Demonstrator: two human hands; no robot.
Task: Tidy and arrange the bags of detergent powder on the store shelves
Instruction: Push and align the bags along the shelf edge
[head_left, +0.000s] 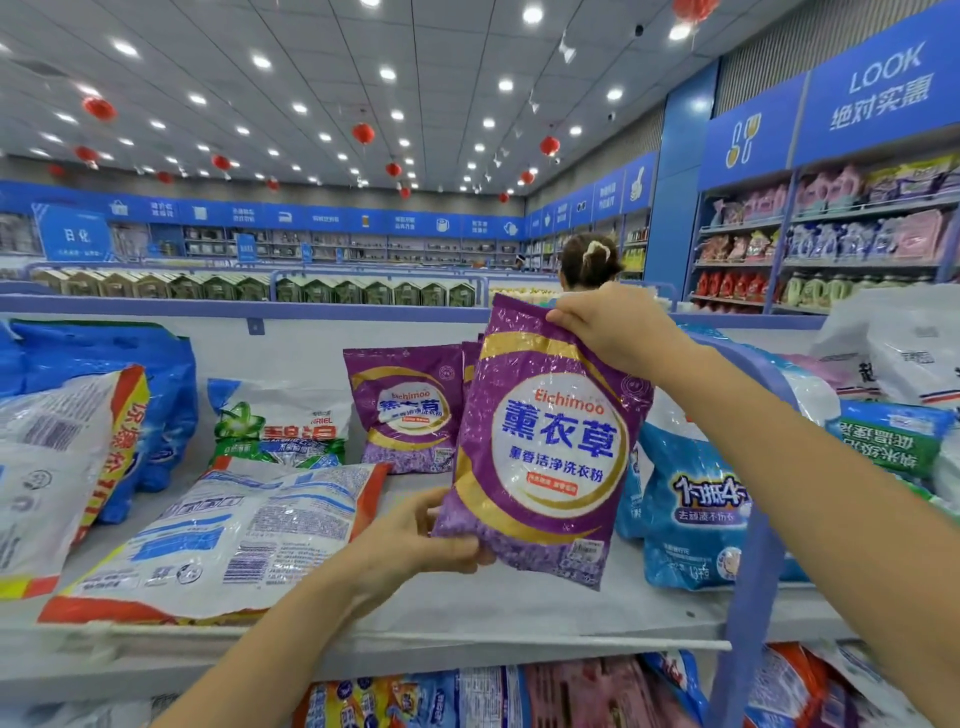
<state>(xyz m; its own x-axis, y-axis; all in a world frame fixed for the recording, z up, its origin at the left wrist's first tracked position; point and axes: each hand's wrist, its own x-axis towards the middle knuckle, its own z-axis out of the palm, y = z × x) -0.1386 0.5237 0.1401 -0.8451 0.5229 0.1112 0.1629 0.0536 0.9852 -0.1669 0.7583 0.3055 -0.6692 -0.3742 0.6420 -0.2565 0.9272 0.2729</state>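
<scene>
Purple bag (545, 441) in left hand (410, 540) and right hand (613, 322) overlaps blue bag (685, 499).

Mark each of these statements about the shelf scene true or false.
1. The left hand and the right hand both hold the purple bag. True.
2. The right hand grips that bag's bottom edge. False: it pinches the top corner, and the left hand holds the bottom.
3. A second purple bag stands upright at the back of the shelf. True.
4. The white bag with red edges stands upright. False: it lies flat on the shelf, in front of the other bags.
</scene>
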